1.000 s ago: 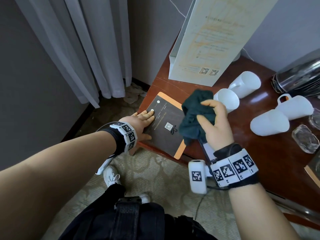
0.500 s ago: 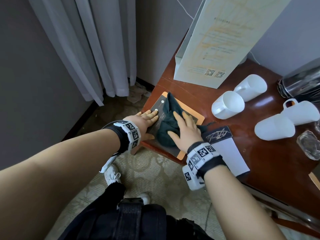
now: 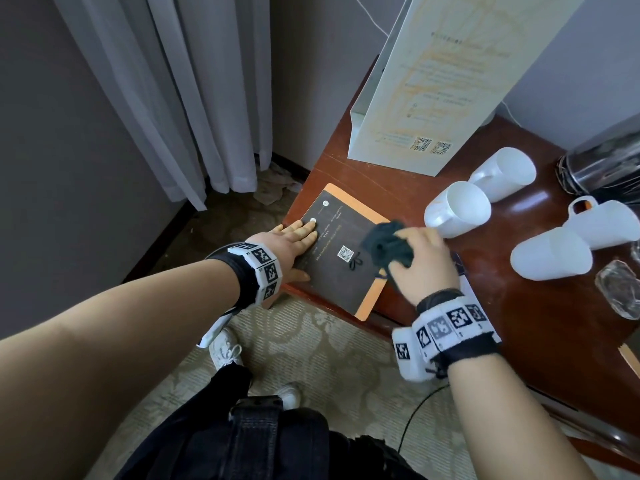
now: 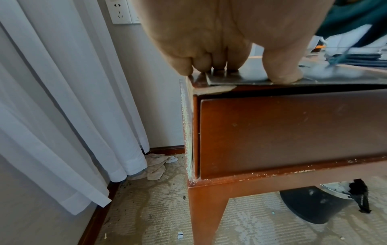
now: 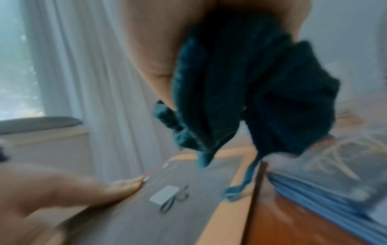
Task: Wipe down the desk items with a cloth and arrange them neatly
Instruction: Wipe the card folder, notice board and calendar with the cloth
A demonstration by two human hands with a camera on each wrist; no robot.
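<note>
Dark teal terry, the cloth (image 3: pixel 388 249) is bunched in the right hand (image 3: pixel 424 268), whose fingers curl around the wad just above the right edge of the dark card. It looks soft and light, with a loose thread dangling, so it should crumple to any shape and is best kept balled in the palm for wiping.

Left of it, the left hand (image 3: pixel 296 249) lies flat with straight fingers on the near-left part of the card (image 3: pixel 341 254), pinning it at the near-left corner of the tabletop (image 3: pixel 540 327). One card, thin and stiff, dark-faced with an orange border along its far and right sides. It probably slides easily on the polished wood and overhangs the near edge slightly, so pressing from above suits it better than pinching.

Under the right wrist, a white-and-dark sheet (image 3: pixel 465 278) peeks out; how many lie there I cannot tell.

Farther right lie four white mugs (image 3: pixel 457 209), all tipped on their sides. They look like hard ceramic, breakable and apt to roll, so they are best taken by the handle or body. At the right edge sits a glass piece (image 3: pixel 620 289).

Farthest back stand one tall cream paper bag (image 3: pixel 446 81) and a shiny metal kettle (image 3: pixel 602 168).
</note>
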